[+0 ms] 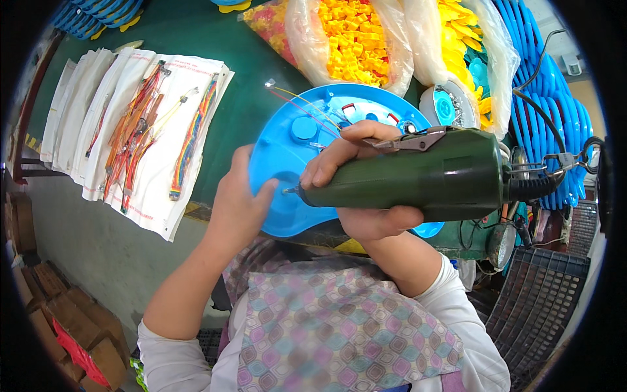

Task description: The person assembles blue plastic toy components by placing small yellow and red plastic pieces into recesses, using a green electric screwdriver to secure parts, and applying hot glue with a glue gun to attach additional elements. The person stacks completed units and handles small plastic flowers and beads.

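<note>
My left hand (245,196) grips the left edge of a blue plastic shell (294,161), its thumb over the rim. In my right hand (362,161) is a green electric screwdriver (411,176), held nearly level. Its bit points left and reaches a spot in the shell's lower left part, close to my left thumb; whether it touches a screw I cannot tell. Thin red and yellow wires run from the shell to a small clear part (270,84) beyond its upper left edge. The tool body hides part of the shell's right side.
Wire harnesses (137,132) lie on white bags (68,117) at left. Behind the shell stand open bags of yellow plastic parts (352,44). A round tub of screws (458,105) sits by its right edge. Blue shells (553,112) are stacked at right; the tool's cable hangs there.
</note>
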Demonstrator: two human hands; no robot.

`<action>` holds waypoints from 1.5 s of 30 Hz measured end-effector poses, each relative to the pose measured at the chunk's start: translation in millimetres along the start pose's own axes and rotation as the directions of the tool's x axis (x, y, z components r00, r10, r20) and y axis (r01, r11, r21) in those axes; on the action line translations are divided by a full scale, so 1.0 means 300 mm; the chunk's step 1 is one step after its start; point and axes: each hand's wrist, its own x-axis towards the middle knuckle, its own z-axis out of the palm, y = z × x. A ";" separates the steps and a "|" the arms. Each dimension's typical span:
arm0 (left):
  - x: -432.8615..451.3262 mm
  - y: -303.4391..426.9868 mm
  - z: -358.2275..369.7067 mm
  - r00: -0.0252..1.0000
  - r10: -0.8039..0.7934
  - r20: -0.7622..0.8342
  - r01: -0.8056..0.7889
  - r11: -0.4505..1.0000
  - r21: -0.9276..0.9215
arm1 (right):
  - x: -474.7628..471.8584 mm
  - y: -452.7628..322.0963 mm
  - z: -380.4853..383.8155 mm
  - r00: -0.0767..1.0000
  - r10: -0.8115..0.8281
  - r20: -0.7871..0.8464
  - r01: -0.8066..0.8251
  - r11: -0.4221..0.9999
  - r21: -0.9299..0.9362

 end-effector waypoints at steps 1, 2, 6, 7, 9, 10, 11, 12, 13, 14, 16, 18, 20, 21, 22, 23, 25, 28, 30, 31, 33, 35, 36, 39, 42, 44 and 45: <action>0.001 0.004 -0.001 1.000 -0.009 0.003 0.009 1.000 0.006 | 0.000 0.002 0.002 1.000 0.004 -0.003 -0.004 1.000 -0.006; 0.001 0.010 -0.002 1.000 -0.017 0.007 0.017 1.000 0.012 | 0.000 0.003 0.002 1.000 -0.002 -0.006 0.002 1.000 -0.003; 0.002 0.008 0.000 1.000 -0.008 0.001 0.008 1.000 0.031 | 0.005 -0.006 0.011 1.000 0.027 0.011 -0.027 0.999 -0.025; 0.001 0.005 0.000 1.000 0.009 -0.003 -0.009 0.999 0.044 | 0.006 -0.008 0.012 0.999 0.036 0.023 -0.036 0.999 -0.033; 0.001 -0.001 -0.003 0.999 0.048 -0.010 -0.047 0.996 0.073 | 0.013 -0.002 0.010 0.998 0.037 0.060 -0.035 0.999 -0.032; 0.000 -0.001 -0.003 0.999 0.038 -0.001 -0.038 0.998 0.056 | 0.016 0.002 0.007 0.997 0.034 0.076 -0.033 0.999 -0.027; -0.001 0.000 -0.001 1.000 0.028 0.007 -0.028 0.999 0.039 | 0.017 0.011 0.002 0.996 0.026 0.089 -0.025 1.000 -0.009; -0.003 0.001 0.000 1.000 0.015 0.013 -0.015 1.000 0.024 | 0.023 0.014 0.002 0.993 0.045 0.110 -0.046 0.999 0.010; -0.001 0.003 0.001 1.000 0.014 0.013 -0.014 1.000 0.020 | 0.029 0.018 0.002 0.990 0.062 0.129 -0.066 0.997 0.027; 0.002 0.007 0.002 1.000 0.012 0.013 -0.012 1.000 0.016 | 0.042 0.014 0.005 0.982 0.105 0.155 -0.112 0.993 0.041; 0.000 0.013 0.003 1.000 0.017 0.012 -0.017 1.000 0.023 | 0.053 0.031 0.016 0.979 0.119 0.164 -0.132 0.989 0.069; -0.002 0.013 0.004 0.999 0.032 0.008 -0.032 0.998 0.046 | 0.060 0.050 0.027 0.969 0.158 0.189 -0.178 0.980 0.093; -0.003 0.003 0.004 0.999 0.042 0.006 -0.042 0.997 0.067 | 0.068 0.040 0.036 0.968 0.152 0.202 -0.177 0.978 0.112; -0.002 0.003 0.001 0.999 0.051 0.008 -0.051 0.995 0.081 | 0.072 0.030 0.040 0.968 0.146 0.204 -0.173 0.978 0.120; 0.001 0.007 -0.002 0.999 0.046 0.020 -0.048 0.996 0.070 | 0.071 0.038 0.049 0.980 0.094 0.174 -0.118 0.985 0.130; 0.004 0.012 -0.003 0.999 0.042 0.032 -0.044 0.997 0.059 | 0.066 0.044 0.040 0.988 0.046 0.147 -0.067 0.988 0.136; 0.002 0.011 -0.007 0.998 0.055 0.036 -0.057 0.996 0.067 | 0.054 0.064 0.006 0.994 -0.041 0.104 0.025 0.989 0.147; 0.004 0.023 -0.026 0.997 -0.026 0.067 0.019 0.995 0.096 | 0.052 0.017 -0.029 0.991 -0.053 -0.126 0.057 0.998 0.033; 0.016 0.032 -0.031 0.988 0.157 0.006 -0.153 0.950 0.271 | 0.046 -0.056 -0.093 0.963 -0.133 -0.234 0.174 0.971 0.162; 0.028 0.041 -0.031 0.967 0.254 -0.007 -0.235 0.905 0.355 | 0.056 -0.104 -0.123 0.943 -0.205 -0.262 0.279 0.917 0.284; 0.078 0.090 -0.034 0.893 0.437 -0.109 -0.346 0.821 0.453 | 0.034 -0.181 -0.232 0.916 -0.298 -0.268 0.365 0.898 0.247; 0.133 0.178 -0.017 0.875 0.479 -0.072 -0.412 0.814 0.411 | 0.021 -0.232 -0.334 0.848 -0.447 -0.284 0.488 0.869 0.088; 0.152 0.239 0.002 0.883 0.468 -0.027 -0.433 0.837 0.334 | 0.013 -0.259 -0.381 0.816 -0.470 -0.337 0.493 0.870 -0.021; 0.259 0.326 0.128 0.729 0.671 0.139 -0.684 0.702 0.201 | 0.004 -0.321 -0.478 0.666 -0.548 -0.506 0.437 0.836 -0.331; 0.367 0.441 0.309 0.604 0.752 0.264 -0.795 0.591 0.137 | 0.016 -0.336 -0.576 0.543 -0.616 -0.570 0.428 0.788 -0.443; 0.442 0.472 0.430 0.540 0.782 0.311 -0.836 0.542 0.089 | 0.030 -0.327 -0.611 0.504 -0.622 -0.599 0.398 0.783 -0.478; 0.478 0.481 0.489 0.523 0.784 0.334 -0.843 0.533 0.069 | 0.034 -0.321 -0.627 0.522 -0.612 -0.594 0.417 0.791 -0.448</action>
